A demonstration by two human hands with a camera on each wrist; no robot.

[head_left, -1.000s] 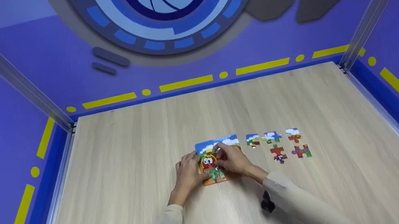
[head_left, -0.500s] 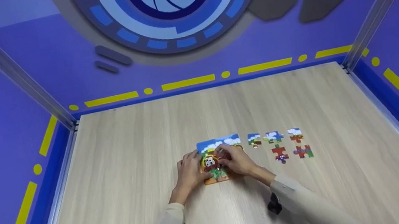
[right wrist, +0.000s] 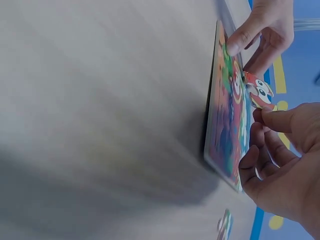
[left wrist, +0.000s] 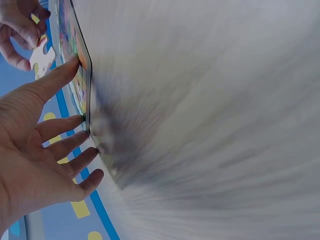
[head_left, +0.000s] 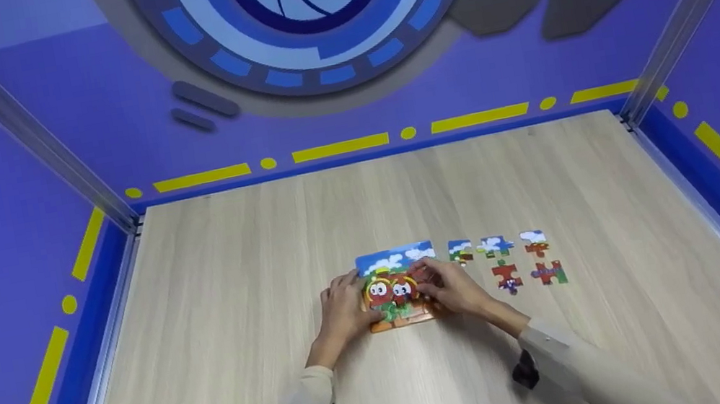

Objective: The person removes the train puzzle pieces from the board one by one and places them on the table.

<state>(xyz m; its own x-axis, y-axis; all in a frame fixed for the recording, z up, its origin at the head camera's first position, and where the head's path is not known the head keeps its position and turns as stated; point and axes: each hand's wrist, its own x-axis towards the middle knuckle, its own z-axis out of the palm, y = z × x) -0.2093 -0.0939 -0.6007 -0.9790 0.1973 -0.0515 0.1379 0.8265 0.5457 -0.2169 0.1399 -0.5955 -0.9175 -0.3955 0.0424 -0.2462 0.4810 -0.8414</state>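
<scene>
A jigsaw puzzle board printed with cartoon figures under a blue sky lies on the table. My left hand is at its left side; in the left wrist view the thumb rests on the board's face and the fairly straight fingers reach its edge. Between thumb and index finger, my right hand pinches a puzzle piece showing a red face with big white eyes. The piece is tilted and raised over the board, its pale back visible in the left wrist view. A similar face shows on the board to its left.
Several loose puzzle pieces lie to the right of the board: a sky piece, another cloud piece, a red piece and more beside them. The wooden table is bounded by blue walls at the back and sides.
My right hand has moved right with the pinched piece, uncovering more of the board, and two faces now show side by side. My left hand has stayed at the board's left side.
</scene>
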